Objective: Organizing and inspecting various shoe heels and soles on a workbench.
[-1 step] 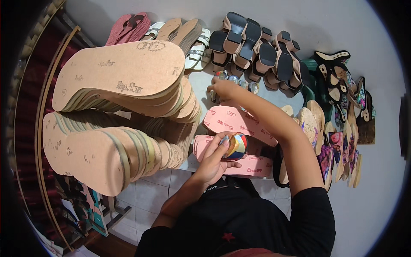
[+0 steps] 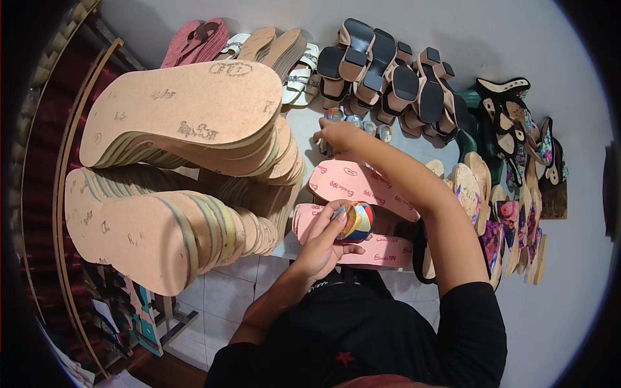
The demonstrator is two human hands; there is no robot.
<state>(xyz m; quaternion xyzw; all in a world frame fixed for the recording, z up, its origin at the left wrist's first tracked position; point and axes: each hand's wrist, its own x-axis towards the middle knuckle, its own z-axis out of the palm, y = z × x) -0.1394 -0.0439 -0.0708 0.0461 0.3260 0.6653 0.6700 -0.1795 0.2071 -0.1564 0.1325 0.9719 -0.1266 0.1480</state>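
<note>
My left hand (image 2: 321,242) is closed round a rounded object (image 2: 358,222) with red, blue, white and yellow panels and a tan side, just above pink printed shoe soles (image 2: 349,181). Its exact kind is unclear. Stretched across the white table, my right hand (image 2: 334,134) has its fingers curled beside several small, shiny, clear-looking containers (image 2: 369,127). A greyish thing under those fingers is mostly hidden, so I cannot make out what they grip.
Tall stacks of tan sole boards (image 2: 187,110) fill the left side. Black-soled heeled sandals (image 2: 401,84) line the back against the wall, near white sandals (image 2: 299,84). Floral footwear pieces (image 2: 508,216) and black-edged sandals (image 2: 504,116) stand on the right.
</note>
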